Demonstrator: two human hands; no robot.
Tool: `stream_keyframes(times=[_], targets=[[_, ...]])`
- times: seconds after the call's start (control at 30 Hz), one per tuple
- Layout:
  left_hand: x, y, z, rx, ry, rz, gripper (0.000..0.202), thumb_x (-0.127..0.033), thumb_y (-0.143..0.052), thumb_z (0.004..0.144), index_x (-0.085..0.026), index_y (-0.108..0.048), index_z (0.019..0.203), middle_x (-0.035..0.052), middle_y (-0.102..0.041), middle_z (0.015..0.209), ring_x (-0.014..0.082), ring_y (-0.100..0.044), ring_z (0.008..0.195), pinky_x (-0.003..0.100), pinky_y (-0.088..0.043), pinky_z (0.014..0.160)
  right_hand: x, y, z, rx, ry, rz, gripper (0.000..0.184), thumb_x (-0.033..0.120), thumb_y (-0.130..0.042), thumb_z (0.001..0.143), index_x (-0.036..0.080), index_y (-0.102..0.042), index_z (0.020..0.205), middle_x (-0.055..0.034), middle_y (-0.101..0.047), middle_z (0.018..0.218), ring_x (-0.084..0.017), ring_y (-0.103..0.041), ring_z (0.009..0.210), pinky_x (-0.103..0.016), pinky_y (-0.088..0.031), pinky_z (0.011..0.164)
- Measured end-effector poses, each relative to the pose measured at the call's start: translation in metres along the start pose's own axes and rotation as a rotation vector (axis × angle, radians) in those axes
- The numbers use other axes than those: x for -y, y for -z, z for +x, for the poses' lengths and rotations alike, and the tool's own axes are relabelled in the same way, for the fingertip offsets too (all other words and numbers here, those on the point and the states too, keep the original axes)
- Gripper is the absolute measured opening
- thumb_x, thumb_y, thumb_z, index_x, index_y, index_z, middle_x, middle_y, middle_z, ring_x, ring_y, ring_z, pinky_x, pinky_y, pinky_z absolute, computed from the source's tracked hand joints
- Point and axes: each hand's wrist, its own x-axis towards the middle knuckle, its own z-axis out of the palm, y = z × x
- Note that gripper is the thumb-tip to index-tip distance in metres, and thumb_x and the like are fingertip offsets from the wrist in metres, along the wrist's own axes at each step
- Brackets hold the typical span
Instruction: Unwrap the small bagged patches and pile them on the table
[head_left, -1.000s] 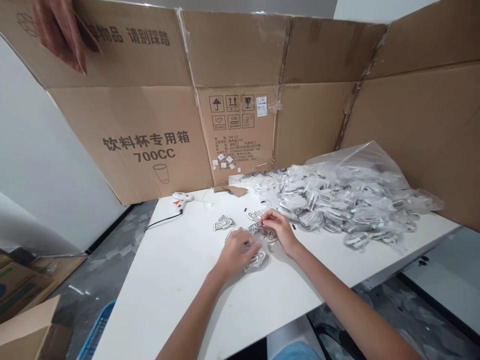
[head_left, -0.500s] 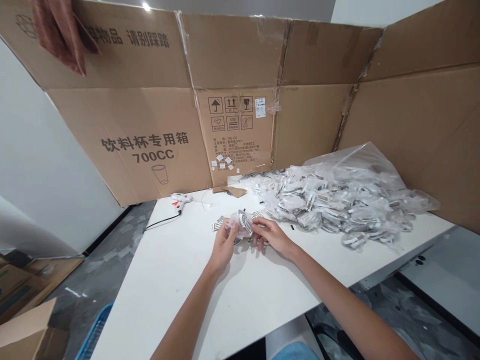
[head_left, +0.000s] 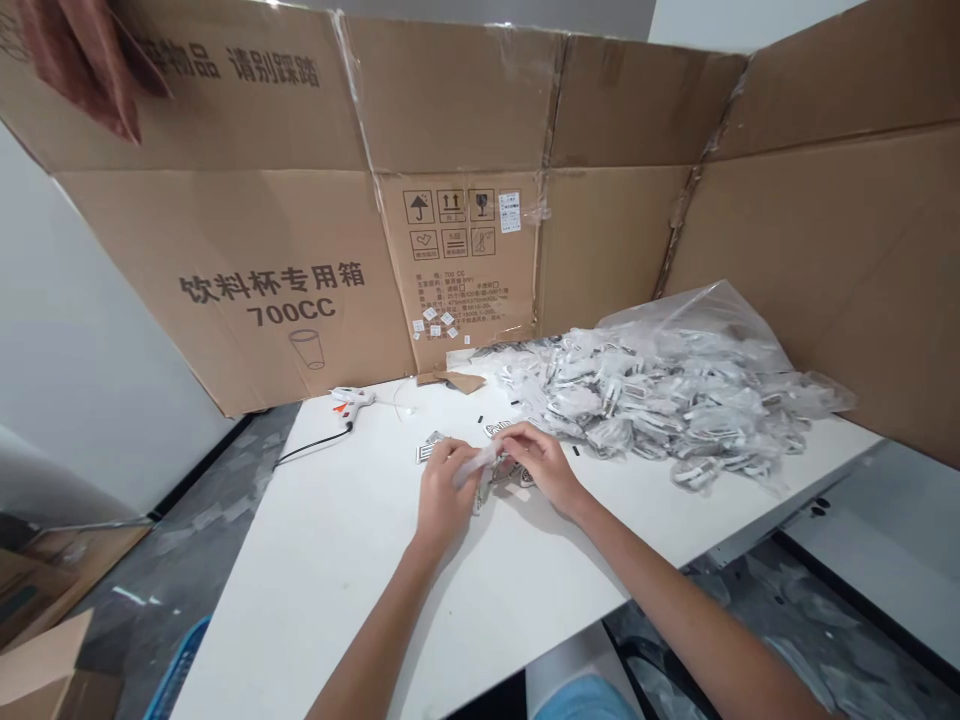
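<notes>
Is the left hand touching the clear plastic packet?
Touching: the head view shows the plastic packet held in the fingers of the left hand.

Head-worn view, facing forward and down, close above the hands [head_left: 544, 465]

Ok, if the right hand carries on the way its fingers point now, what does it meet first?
The right hand points toward the clear plastic packet in the left hand. That packet looks first, and its fingers may already touch it; depth is unclear from this view.
</notes>
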Motion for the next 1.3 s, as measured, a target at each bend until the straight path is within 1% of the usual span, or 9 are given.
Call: stream_keyframes(times=[0.13, 0.27, 0.47, 0.53, 0.7, 0.9, 1.0, 1.13, 1.3], targets=[[0.002, 0.009, 0.003, -0.239, 0.238, -0.028, 0.019, -0.04, -0.06, 0.102, -0.023, -0.067, 0.098, 0.0029, -0.064, 0.086, 0.0198, -0.061, 0.078, 0.033, -0.05, 0.073, -0.011, 0.048, -0.005, -0.376, 0.168, -0.669, 0.018, 0.037, -0.06, 0.099, 0.023, -0.073, 0.098, -0.0098, -0.072, 0.102, -0.03, -0.063, 0.106, -0.049, -0.051, 0.1], [-0.009, 0.01, -0.002, -0.36, 0.438, -0.265, 0.039, -0.056, -0.052, 0.105, -0.022, -0.054, 0.124, 0.0046, -0.067, 0.092, 0.0213, -0.067, 0.077, 0.034, -0.056, 0.069, -0.032, 0.102, -0.028, -0.493, -0.006, -1.256, 0.024, 0.024, -0.062, 0.091, 0.021, -0.075, 0.111, -0.0172, -0.066, 0.127, -0.041, -0.05, 0.121, -0.061, -0.044, 0.102], [-0.065, -0.007, -0.025, 0.58, -0.201, -0.377, 0.084, -0.063, -0.068, 0.094, -0.029, -0.039, 0.165, 0.0165, -0.054, 0.159, 0.039, -0.053, 0.146, 0.056, -0.048, 0.118, -0.027, 0.131, -0.047, -0.301, 0.101, -1.26, 0.033, 0.015, -0.046, 0.096, 0.02, -0.074, 0.114, -0.0143, -0.07, 0.124, -0.035, -0.053, 0.119, -0.053, -0.047, 0.104], [-0.075, -0.013, -0.028, 0.698, -0.319, -0.294, 0.086, -0.061, -0.073, 0.092, -0.034, -0.038, 0.166, 0.0129, -0.052, 0.163, 0.0391, -0.052, 0.148, 0.058, -0.042, 0.124, -0.012, 0.135, -0.045, -0.397, 0.152, -1.13, 0.031, 0.025, -0.044, 0.103, 0.021, -0.073, 0.115, -0.0128, -0.073, 0.117, -0.033, -0.058, 0.115, -0.051, -0.048, 0.104], [-0.059, -0.019, -0.025, 0.416, -0.214, -0.01, 0.042, -0.044, -0.061, 0.102, -0.031, -0.062, 0.142, 0.0126, -0.07, 0.135, 0.0335, -0.064, 0.128, 0.055, -0.049, 0.111, 0.027, 0.128, -0.031, -0.655, 0.138, -0.584, 0.034, 0.053, -0.065, 0.098, 0.022, -0.071, 0.11, -0.0091, -0.074, 0.109, -0.026, -0.067, 0.1, -0.038, -0.054, 0.089], [-0.038, -0.016, -0.017, 0.074, 0.153, -0.214, 0.064, -0.047, -0.063, 0.102, -0.028, -0.039, 0.158, 0.015, -0.059, 0.149, 0.0275, -0.066, 0.122, 0.045, -0.054, 0.102, 0.028, 0.063, -0.01, -0.025, -0.073, -0.098, 0.028, 0.052, -0.073, 0.096, 0.023, -0.074, 0.096, -0.004, -0.076, 0.097, -0.022, -0.068, 0.092, -0.033, -0.053, 0.085], [-0.031, -0.012, -0.012, 0.119, 0.255, -0.316, 0.039, -0.049, -0.062, 0.102, -0.025, -0.066, 0.132, 0.0102, -0.074, 0.122, 0.0242, -0.072, 0.1, 0.038, -0.056, 0.086, 0.014, 0.03, 0.003, 0.114, -0.118, 0.04, 0.03, 0.054, -0.07, 0.097, 0.024, -0.073, 0.1, -0.0063, -0.079, 0.107, -0.024, -0.071, 0.099, -0.036, -0.054, 0.089], [-0.02, -0.009, -0.009, 0.057, 0.272, -0.222, 0.026, -0.044, -0.062, 0.101, -0.023, -0.074, 0.092, 0.0052, -0.076, 0.09, 0.0214, -0.069, 0.082, 0.033, -0.052, 0.072, -0.006, 0.008, 0.019, 0.075, -0.141, 0.137, 0.035, 0.06, -0.067, 0.098, 0.026, -0.065, 0.104, -0.0079, -0.081, 0.11, -0.026, -0.073, 0.101, -0.039, -0.055, 0.089], [-0.015, -0.005, -0.006, -0.19, 0.274, -0.119, 0.022, -0.041, -0.058, 0.103, -0.024, -0.068, 0.093, 0.0035, -0.072, 0.091, 0.0211, -0.066, 0.086, 0.035, -0.05, 0.08, -0.001, 0.024, 0.014, -0.103, -0.053, -0.038, 0.039, 0.062, -0.066, 0.097, 0.027, -0.068, 0.115, -0.0086, -0.072, 0.134, -0.029, -0.061, 0.128, -0.042, -0.047, 0.108]])
